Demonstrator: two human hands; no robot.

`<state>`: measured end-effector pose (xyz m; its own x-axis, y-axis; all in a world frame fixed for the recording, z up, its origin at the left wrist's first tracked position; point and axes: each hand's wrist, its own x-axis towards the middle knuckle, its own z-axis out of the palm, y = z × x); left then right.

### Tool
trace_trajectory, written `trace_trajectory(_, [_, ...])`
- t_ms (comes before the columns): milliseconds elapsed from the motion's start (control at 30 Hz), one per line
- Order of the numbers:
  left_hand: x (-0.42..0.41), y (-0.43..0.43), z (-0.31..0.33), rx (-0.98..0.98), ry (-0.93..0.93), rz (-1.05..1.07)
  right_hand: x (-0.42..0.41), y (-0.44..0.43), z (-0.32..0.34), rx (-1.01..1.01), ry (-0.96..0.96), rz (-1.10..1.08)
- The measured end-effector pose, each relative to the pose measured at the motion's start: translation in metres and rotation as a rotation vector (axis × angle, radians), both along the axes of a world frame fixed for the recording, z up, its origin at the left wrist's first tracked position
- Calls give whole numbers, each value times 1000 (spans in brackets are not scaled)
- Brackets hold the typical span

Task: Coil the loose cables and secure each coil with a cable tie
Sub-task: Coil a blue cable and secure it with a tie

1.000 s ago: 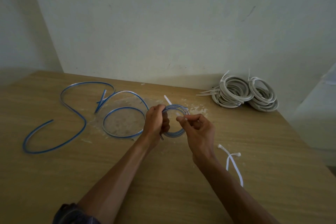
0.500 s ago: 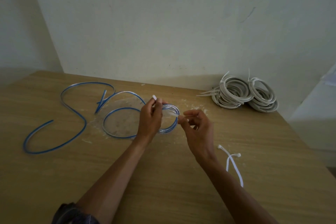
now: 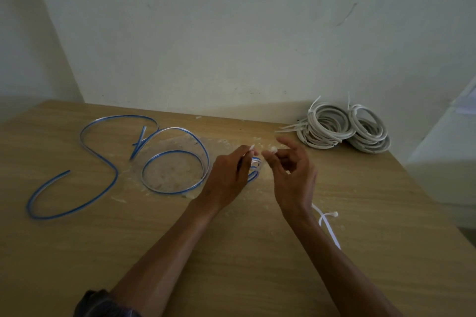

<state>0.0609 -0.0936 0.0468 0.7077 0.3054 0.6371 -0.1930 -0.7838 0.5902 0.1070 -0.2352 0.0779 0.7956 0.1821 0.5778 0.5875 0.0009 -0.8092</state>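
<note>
Spare cable ties (image 3: 327, 224) lie on the tabletop (image 3: 231, 252) at 4 o'clock from the right hand (image 3: 293, 177), partly hidden by the forearm. Left hand (image 3: 226, 180) grip: closed round the small blue cable coil (image 3: 255, 166), which is mostly hidden behind its fingers. Right hand grip: pinching the white cable tie (image 3: 273, 149), which is blurred. Loose blue cable (image 3: 175, 151) trails toward 9 o'clock. Tied white coils (image 3: 327, 123) sit at 2 o'clock.

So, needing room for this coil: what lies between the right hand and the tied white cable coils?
Only bare wooden table, in the head view, separates right hand from white cable coils.
</note>
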Motion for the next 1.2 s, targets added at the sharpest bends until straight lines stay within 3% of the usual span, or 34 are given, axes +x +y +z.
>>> trace_trajectory(133, [-2, -7, 5, 44, -47, -2, 6, -1, -8, -110, -191, -65])
trace_trajectory(333, [-3, -9, 2, 187, 40, 48, 6, 2, -12, -253, -336, -25])
trace_trajectory(767, [-2, -5, -1, 328, 110, 43, 12, 2, -17, -335, -342, -25])
trace_trajectory(1200, [-1, -9, -1, 324, 150, 40, 8, 3, -18, -335, -345, -37])
